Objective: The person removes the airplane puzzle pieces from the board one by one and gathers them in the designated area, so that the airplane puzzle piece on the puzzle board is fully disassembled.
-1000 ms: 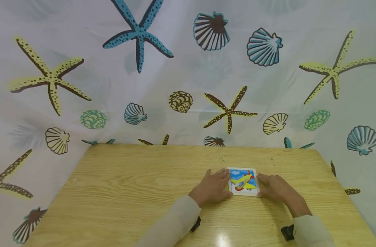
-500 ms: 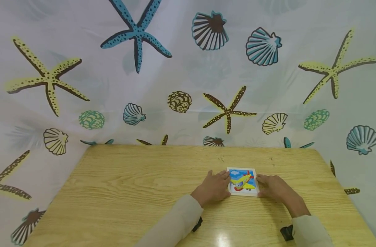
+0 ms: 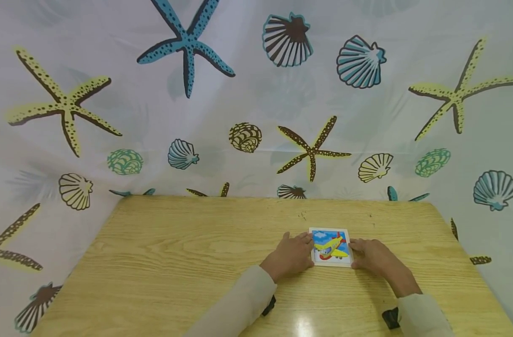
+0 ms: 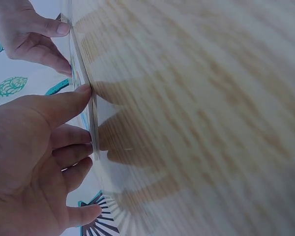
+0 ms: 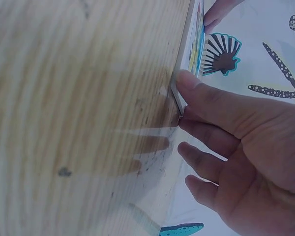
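Head view: L sleeve [image 3: 237, 302] & R sleeve [image 3: 424, 316] cut off at btm edge; blk wrist units [image 3: 270, 306] partly hidden by sleeves. L wrist view: airplane panel [image 3: 331, 248] near edge-on, print illegible; tabletop [image 4: 201, 108] grain blurred. R wrist view: L hand [image 5: 218, 12] mostly cropped at top edge.

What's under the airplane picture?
The picture lies on the wooden table. Its underside and the patch of table beneath are covered, so I can't tell if anything is hidden there.
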`<action>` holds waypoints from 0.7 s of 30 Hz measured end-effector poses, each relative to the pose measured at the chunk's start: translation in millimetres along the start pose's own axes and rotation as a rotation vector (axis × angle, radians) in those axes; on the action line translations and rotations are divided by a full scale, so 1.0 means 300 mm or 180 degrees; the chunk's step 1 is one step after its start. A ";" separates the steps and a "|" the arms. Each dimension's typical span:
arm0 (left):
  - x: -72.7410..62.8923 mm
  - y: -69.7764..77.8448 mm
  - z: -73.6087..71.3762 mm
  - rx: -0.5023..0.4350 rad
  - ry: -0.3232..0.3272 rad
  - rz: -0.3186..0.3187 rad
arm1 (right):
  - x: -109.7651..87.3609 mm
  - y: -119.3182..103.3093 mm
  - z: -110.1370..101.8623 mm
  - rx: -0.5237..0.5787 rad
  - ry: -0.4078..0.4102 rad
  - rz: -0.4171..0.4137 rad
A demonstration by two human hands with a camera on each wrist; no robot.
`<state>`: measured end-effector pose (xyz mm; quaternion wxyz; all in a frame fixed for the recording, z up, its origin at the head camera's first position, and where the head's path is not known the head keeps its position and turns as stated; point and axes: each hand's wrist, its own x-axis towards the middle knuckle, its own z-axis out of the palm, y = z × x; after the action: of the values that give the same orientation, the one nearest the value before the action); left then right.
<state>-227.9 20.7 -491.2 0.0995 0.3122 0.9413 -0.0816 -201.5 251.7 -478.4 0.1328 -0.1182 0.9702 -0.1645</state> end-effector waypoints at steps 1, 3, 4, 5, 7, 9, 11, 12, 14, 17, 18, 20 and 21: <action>-0.001 -0.001 0.000 -0.0029 -0.0009 -0.0004 | -0.001 -0.003 0.000 -0.0016 -0.0001 -0.0009; -0.003 -0.003 0.001 -0.0080 -0.0010 -0.0008 | -0.003 -0.009 -0.001 -0.0034 0.0003 -0.0019; -0.005 -0.004 0.001 -0.0099 -0.0009 -0.0009 | -0.004 -0.012 0.000 -0.0021 0.0005 -0.0005; -0.007 -0.005 0.001 -0.0117 -0.0009 -0.0010 | -0.004 -0.015 0.001 -0.0035 0.0008 -0.0008; -0.014 -0.008 0.000 -0.0128 -0.0004 -0.0003 | -0.004 -0.020 0.004 -0.0060 0.0015 -0.0009; -0.021 -0.010 -0.002 -0.0130 0.0005 0.0006 | -0.003 -0.025 0.009 -0.0098 0.0015 -0.0009; -0.030 -0.011 -0.005 -0.0114 0.0009 0.0019 | -0.003 -0.031 0.012 -0.0134 0.0007 -0.0014; -0.035 -0.012 -0.006 -0.0119 0.0009 0.0022 | -0.002 -0.034 0.015 -0.0167 0.0000 -0.0023; -0.045 -0.015 -0.008 -0.0116 0.0022 0.0028 | -0.003 -0.041 0.017 -0.0212 -0.0022 -0.0031; -0.061 -0.023 -0.005 -0.0118 0.0001 0.0016 | -0.002 -0.057 0.021 -0.0368 -0.0030 -0.0158; -0.067 -0.026 -0.003 -0.0116 -0.0006 0.0006 | -0.003 -0.063 0.023 -0.0408 -0.0022 -0.0205; -0.080 -0.034 0.002 -0.0103 -0.0027 -0.0018 | -0.004 -0.078 0.027 -0.0440 0.0001 -0.0284; -0.087 -0.039 0.006 -0.0088 -0.0033 -0.0026 | -0.005 -0.084 0.030 -0.0466 0.0018 -0.0331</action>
<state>-214.3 -3.8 -485.6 0.1084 0.3065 0.9430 -0.0707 -192.8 226.3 -477.4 0.1123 -0.1774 0.9726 -0.1001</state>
